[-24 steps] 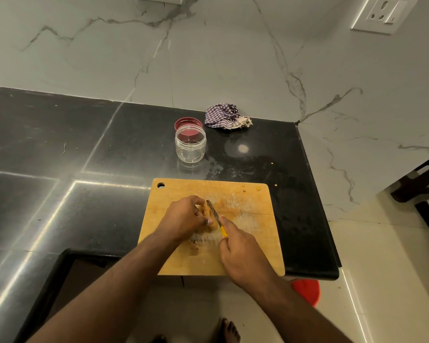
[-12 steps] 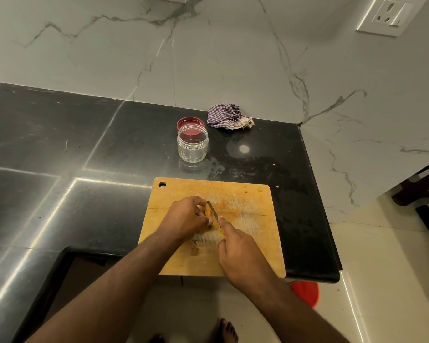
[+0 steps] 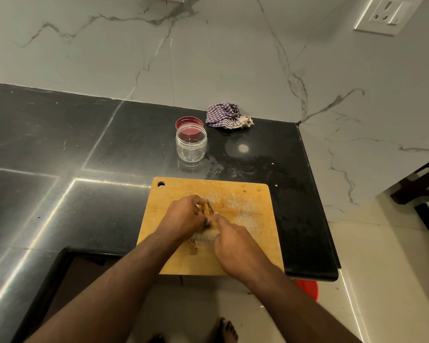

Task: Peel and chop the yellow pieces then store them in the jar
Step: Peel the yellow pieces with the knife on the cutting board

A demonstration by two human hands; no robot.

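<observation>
A wooden cutting board (image 3: 248,246) lies at the counter's front edge. My left hand (image 3: 183,217) pinches a yellow-brown piece (image 3: 204,209) down on the board's middle. My right hand (image 3: 235,246) grips a small knife (image 3: 209,206) whose blade rests against that piece; the handle is mostly hidden in my fingers. Peel scraps (image 3: 195,245) lie on the board below my hands. An open clear jar (image 3: 191,144) stands behind the board, with its red lid (image 3: 189,122) lying just beyond it.
A checked cloth (image 3: 227,116) is crumpled at the back by the marble wall. Small yellow bits (image 3: 258,188) dot the board's far right corner and the black counter (image 3: 60,149). The counter ends at the right. A red object (image 3: 307,289) sits on the floor below.
My right hand has slid forward along the knife toward my left hand, covering the yellow handle. The blade has stayed against the piece.
</observation>
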